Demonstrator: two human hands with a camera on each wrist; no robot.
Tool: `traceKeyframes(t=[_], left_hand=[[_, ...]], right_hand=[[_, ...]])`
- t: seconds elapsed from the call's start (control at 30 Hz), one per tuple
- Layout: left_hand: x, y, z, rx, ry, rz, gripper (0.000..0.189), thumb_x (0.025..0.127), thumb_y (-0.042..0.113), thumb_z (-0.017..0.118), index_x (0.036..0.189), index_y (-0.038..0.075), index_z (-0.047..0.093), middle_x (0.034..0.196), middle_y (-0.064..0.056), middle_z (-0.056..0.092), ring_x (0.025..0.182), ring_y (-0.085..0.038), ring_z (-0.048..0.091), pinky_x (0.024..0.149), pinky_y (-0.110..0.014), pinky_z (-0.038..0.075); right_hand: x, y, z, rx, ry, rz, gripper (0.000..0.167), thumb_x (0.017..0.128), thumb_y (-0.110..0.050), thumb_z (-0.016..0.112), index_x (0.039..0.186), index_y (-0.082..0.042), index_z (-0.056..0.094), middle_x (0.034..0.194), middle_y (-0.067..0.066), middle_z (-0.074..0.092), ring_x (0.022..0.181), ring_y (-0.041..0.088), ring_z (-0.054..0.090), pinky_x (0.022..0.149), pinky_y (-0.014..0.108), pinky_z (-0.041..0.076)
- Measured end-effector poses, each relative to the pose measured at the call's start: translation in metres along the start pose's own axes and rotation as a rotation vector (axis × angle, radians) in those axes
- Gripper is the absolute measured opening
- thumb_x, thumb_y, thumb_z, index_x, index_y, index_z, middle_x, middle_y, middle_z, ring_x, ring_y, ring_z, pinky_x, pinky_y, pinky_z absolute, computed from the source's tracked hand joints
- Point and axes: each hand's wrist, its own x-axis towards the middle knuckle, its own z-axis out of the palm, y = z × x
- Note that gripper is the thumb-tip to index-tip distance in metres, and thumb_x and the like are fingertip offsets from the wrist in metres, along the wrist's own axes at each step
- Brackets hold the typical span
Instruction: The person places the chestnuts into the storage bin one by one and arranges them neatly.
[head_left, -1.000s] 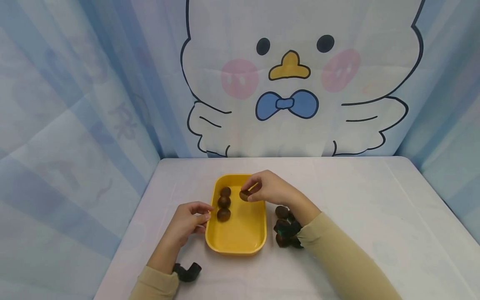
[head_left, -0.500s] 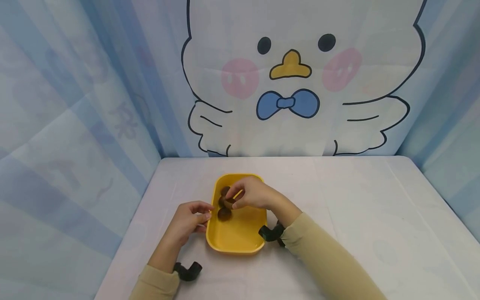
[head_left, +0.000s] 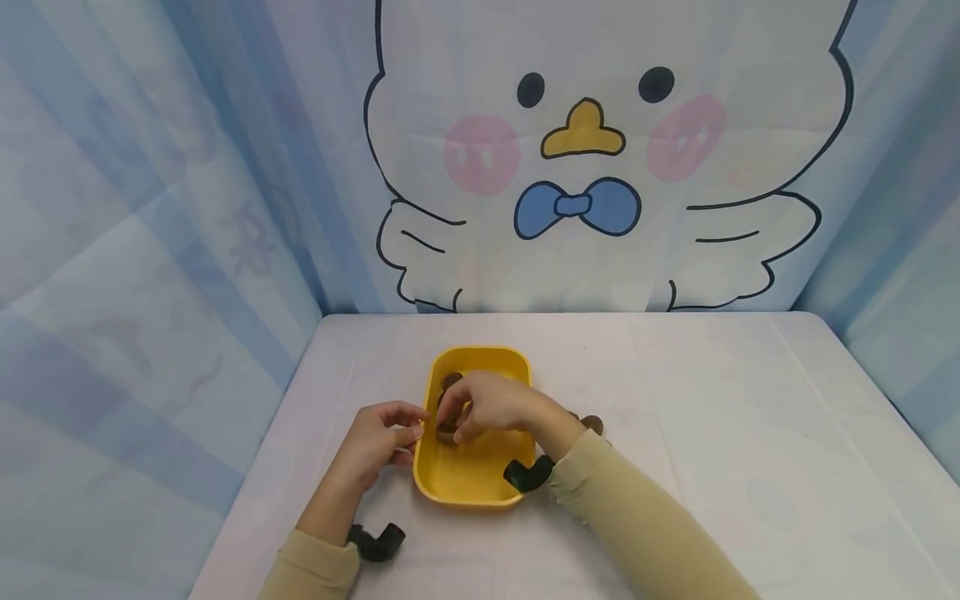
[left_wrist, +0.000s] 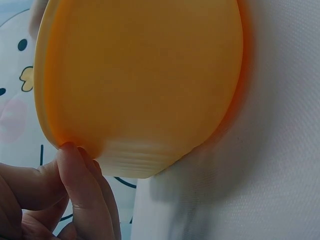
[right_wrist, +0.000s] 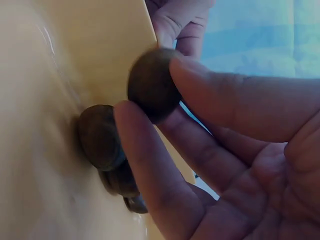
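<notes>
My right hand (head_left: 491, 406) is over the left side of a yellow tray (head_left: 476, 496), pinching a round brown chestnut (right_wrist: 152, 82) between thumb and fingertips. Several more chestnuts (right_wrist: 101, 135) sit in a row inside the tray; in the right wrist view the held one is up beside them, near the tray's wall. From above, my hand covers most of that row, leaving the far chestnut (head_left: 452, 381) visible. At the tray's left rim, my left hand (head_left: 378, 437) grips the edge with thumb and fingertips, seen close up in the left wrist view.
To the right of the tray, part of a pile of chestnuts (head_left: 592, 423) shows behind my right forearm. A black curved wrist mount (head_left: 378, 543) hangs at my left cuff, another mount (head_left: 527, 475) at my right. A printed curtain (head_left: 577, 267) backs the white table (head_left: 750, 433).
My right hand has moved left and then nearer across the tray with the chestnut, toward the near end of the row. My left hand stays at the rim.
</notes>
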Motion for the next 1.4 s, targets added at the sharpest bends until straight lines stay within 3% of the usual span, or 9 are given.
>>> traceKeyframes(t=[0.27,0.63,1.13,1.4], left_hand=[[0.001,-0.002,0.0,-0.009,-0.011,0.008,0.022,0.096,-0.003,0.072,0.115,0.004,0.079,0.1,-0.011,0.068,0.072,-0.021,0.066,0.063,-0.028,0.064],[0.001,-0.002,0.0,-0.014,-0.012,0.018,0.022,0.095,-0.003,0.072,0.115,0.004,0.079,0.099,-0.012,0.066,0.069,-0.021,0.066,0.063,-0.028,0.064],[0.001,0.0,0.002,-0.016,-0.002,0.009,0.023,0.094,-0.003,0.072,0.115,0.004,0.079,0.098,-0.011,0.065,0.069,-0.02,0.063,0.061,-0.026,0.062],[-0.002,0.001,0.0,-0.031,-0.008,0.008,0.024,0.095,-0.003,0.071,0.118,0.002,0.078,0.098,-0.011,0.065,0.068,-0.019,0.063,0.059,-0.025,0.061]], right_hand=[[0.005,0.003,0.009,0.016,-0.069,-0.003,0.027,0.086,0.004,0.083,0.105,-0.015,0.082,0.104,-0.001,0.08,0.097,0.017,0.073,0.087,0.032,0.065],[0.008,-0.001,0.017,0.013,-0.076,0.034,0.03,0.085,0.005,0.085,0.104,-0.018,0.083,0.105,-0.003,0.081,0.096,0.015,0.073,0.085,0.032,0.067],[0.012,-0.004,0.023,-0.148,-0.016,0.015,0.024,0.084,0.004,0.086,0.096,-0.016,0.083,0.093,-0.007,0.078,0.082,0.01,0.067,0.076,0.022,0.063],[0.009,-0.006,0.02,-0.245,-0.022,0.004,0.017,0.087,-0.003,0.085,0.096,-0.017,0.082,0.095,-0.009,0.076,0.091,0.008,0.065,0.086,0.022,0.058]])
